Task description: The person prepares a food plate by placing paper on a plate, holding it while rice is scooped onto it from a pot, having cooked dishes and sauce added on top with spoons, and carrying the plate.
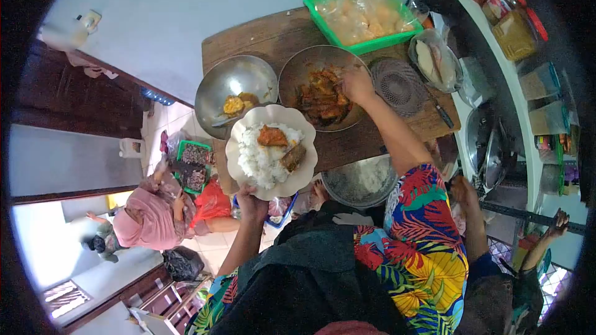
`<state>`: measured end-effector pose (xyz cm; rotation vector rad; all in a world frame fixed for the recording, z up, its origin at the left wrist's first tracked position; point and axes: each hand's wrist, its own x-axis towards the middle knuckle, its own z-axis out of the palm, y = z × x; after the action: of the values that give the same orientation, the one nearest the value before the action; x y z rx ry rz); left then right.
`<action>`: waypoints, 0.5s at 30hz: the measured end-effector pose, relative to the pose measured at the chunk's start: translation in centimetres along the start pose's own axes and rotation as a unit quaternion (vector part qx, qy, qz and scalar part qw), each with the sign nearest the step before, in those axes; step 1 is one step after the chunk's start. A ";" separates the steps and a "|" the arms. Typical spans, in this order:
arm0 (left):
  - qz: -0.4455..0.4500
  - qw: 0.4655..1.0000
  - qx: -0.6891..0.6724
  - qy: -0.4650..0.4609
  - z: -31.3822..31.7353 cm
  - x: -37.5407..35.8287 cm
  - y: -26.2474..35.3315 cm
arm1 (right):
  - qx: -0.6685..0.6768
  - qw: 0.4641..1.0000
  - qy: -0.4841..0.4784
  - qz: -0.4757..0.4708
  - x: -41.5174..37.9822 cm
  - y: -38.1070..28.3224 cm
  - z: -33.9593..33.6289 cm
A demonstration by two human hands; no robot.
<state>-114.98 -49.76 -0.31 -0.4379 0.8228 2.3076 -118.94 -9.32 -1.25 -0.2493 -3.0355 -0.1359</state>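
My left hand (251,205) grips the near rim of a pale scalloped plate (234,170), holding it level in front of the bowls. On the plate lie white rice (257,164), a reddish-brown piece of food (272,136) and a darker brown piece (292,158). My right hand (359,85) is closed over the right side of a metal bowl (304,59) of red-sauced food (323,96). What its fingers hold is hidden. Left of that bowl stands another metal bowl (217,84) with a little yellow food (234,105), partly behind the plate.
Bowls stand on a wooden table (254,40). A green basket (372,46) of bagged food, a woven round plate (400,87) and a knife (442,111) are there too. Below is a tub of rice (369,180). Shelves (515,80) line the right; a person (149,217) sits left.
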 end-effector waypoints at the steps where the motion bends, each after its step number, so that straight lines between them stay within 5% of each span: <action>1: 0.004 1.000 0.001 0.004 0.0 0.1 0.0 | 0.004 1.000 0.000 -0.004 0.2 0.1 -0.4; 7: 0.008 1.000 0.007 0.004 0.6 0.6 -0.3 | 0.144 0.964 -0.104 0.197 2.3 1.6 0.8; 15: 0.001 0.999 -0.006 0.047 -0.4 -0.3 0.1 | -0.074 0.989 0.083 -0.098 4.2 -0.8 2.1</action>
<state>-114.79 -50.24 -0.45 -0.5534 0.8553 2.3101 -123.39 -9.22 -2.98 0.0501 -2.8795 -0.3788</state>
